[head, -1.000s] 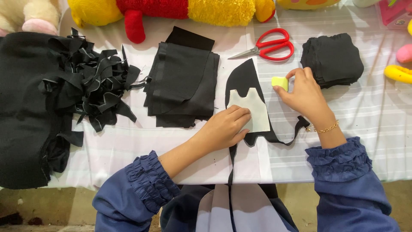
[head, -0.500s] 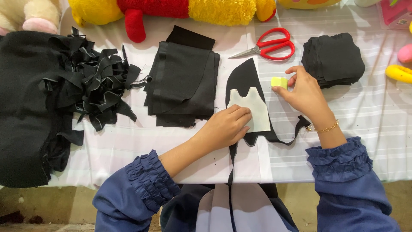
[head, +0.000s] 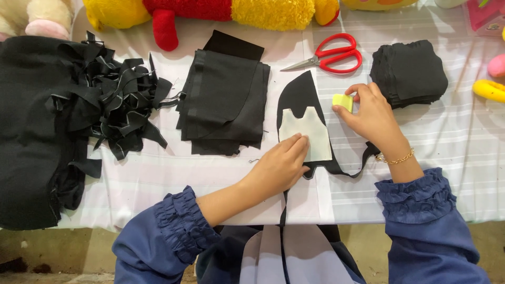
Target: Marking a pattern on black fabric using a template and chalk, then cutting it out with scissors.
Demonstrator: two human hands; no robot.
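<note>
Left hand (head: 279, 167) on template (head: 306, 132) — flat.

Both arms wear long blue sleeves (head: 158, 242) of a smooth, slightly shiny cloth, filling the lower left and lower right of the frame. Each sleeve ends in a gathered, ruffled cuff (head: 181, 221) with elastic rows just above the wrist. A thin gold chain bracelet (head: 395, 158) circles the right wrist, right of centre.
</note>
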